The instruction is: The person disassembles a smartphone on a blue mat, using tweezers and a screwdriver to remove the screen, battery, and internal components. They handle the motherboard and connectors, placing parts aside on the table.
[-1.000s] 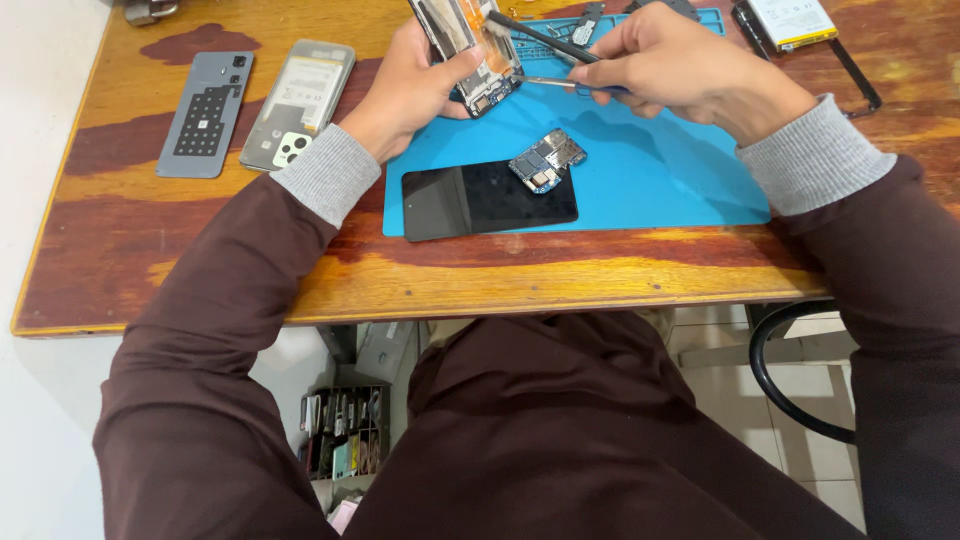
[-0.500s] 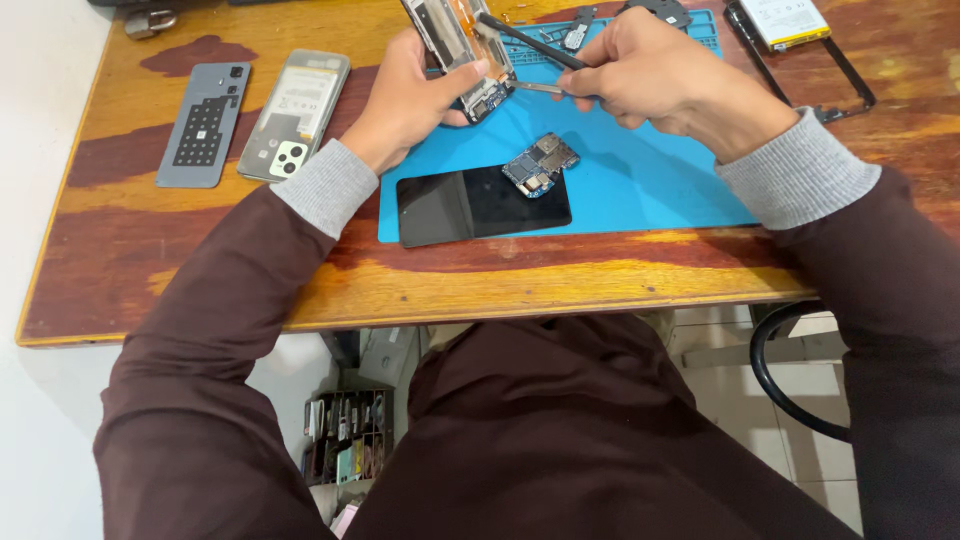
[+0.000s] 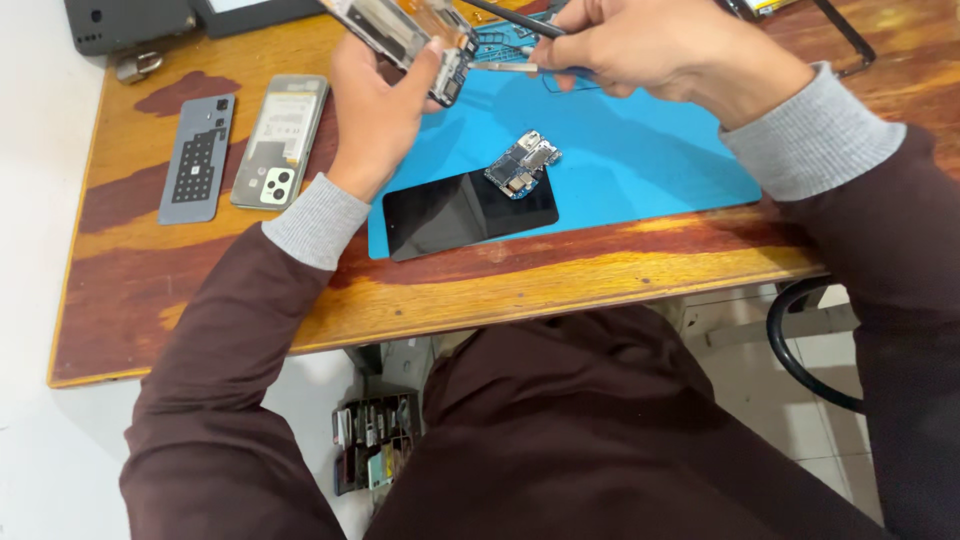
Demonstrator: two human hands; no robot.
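Observation:
My left hand (image 3: 375, 110) grips an opened phone frame (image 3: 405, 35) tilted above the blue work mat (image 3: 640, 160), its inner parts showing. My right hand (image 3: 650, 45) is closed on thin metal tweezers (image 3: 505, 67) whose tip points at the frame's lower end; a dark slim tool (image 3: 510, 17) also runs through that hand. Below on the mat lie a black screen panel (image 3: 450, 212) and a small circuit board (image 3: 522, 165) resting on its upper right corner.
Left of the mat on the wooden table (image 3: 150, 290) lie a pale phone back cover (image 3: 280, 140) and a grey plate (image 3: 197, 158). A dark device (image 3: 125, 22) and a small padlock (image 3: 137, 66) sit at the far left corner. A black cable (image 3: 800, 345) hangs under the table's right side.
The camera view shifted, so the table sits lower and to the right in frame. Both hands stay together over the mat's top edge with the frame and tweezers.

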